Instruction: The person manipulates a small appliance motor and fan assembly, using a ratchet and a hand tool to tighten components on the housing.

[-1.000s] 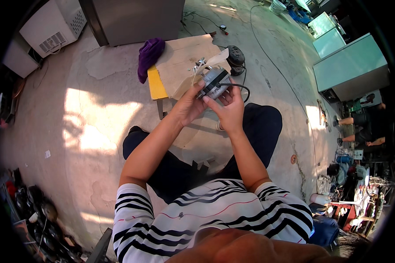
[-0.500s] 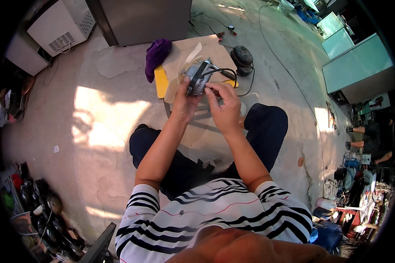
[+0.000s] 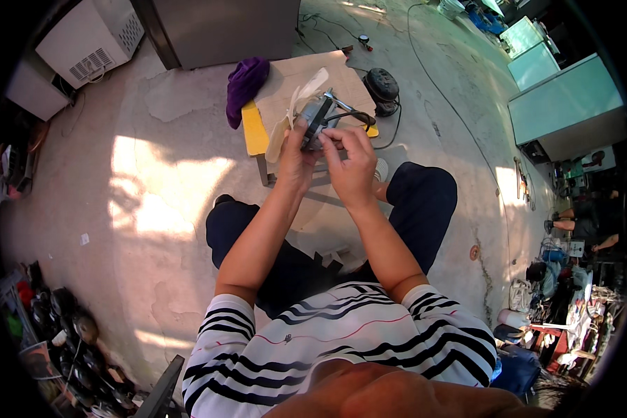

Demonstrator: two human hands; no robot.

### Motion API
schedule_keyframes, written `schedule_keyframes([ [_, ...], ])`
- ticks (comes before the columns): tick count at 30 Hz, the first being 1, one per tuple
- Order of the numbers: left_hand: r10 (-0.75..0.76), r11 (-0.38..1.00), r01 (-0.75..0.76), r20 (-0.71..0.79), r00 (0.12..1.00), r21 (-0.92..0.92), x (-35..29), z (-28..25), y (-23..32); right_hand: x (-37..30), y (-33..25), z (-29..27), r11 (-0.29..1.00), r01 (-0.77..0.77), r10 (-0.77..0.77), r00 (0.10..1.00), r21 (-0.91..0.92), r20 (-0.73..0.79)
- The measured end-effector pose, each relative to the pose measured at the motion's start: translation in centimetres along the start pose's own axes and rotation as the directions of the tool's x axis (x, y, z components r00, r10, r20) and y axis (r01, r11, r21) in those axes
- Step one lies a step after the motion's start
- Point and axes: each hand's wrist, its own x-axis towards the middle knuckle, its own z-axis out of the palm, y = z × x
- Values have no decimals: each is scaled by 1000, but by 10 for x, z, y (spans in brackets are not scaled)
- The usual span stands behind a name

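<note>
**Grip of two bare hands on a fan motor [image 3: 318, 117] above a bench [image 3: 255, 132]**

Left hand [image 3: 297, 159], over the near edge of the bench, closes around the left side of the grey motor, thumb lying along its upper face. Right hand [image 3: 352, 164], at the same edge but farther right, has thumb and fingers drawn nearly together at the motor's near right side; whether anything is pinched between those tips cannot be told.

Note the alignment: the motor lies just beyond both hands, its dark band slanting from the left thumb toward the bench's far right. Pale fan blades [image 3: 312, 86] stand on its left, tilted and seen almost edge-on. The left hand has the fuller contact; the right touches by its fingertips only. A black cable [image 3: 353, 113] arches from the motor toward the bench's right side.

Cardboard [image 3: 292, 73] covers most of the bench top. A purple cloth [image 3: 246, 90] hangs at the bench's left corner; a black domed unit [image 3: 382, 85] stands just beyond its right edge.
</note>
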Motion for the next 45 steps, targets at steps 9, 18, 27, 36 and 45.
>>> schedule_keyframes([
  [9,-87,995,81,-97,992,-63,-6,-6,23,20,17,-13,995,98,-99,973,-16,-207],
  [18,-87,973,88,13,996,-214,-12,-12,54,75,178,14,705,44,346,849,-708,398],
  [27,-116,921,138,83,990,-363,-7,-12,54,75,207,14,774,85,110,958,-627,266],
  [36,-38,946,49,42,998,-321,0,-14,52,61,34,-42,787,-475,394,878,394,271],
  [45,4,980,-22,-91,996,-196,6,-18,44,-5,-27,-28,72,-822,456,531,565,714],
])
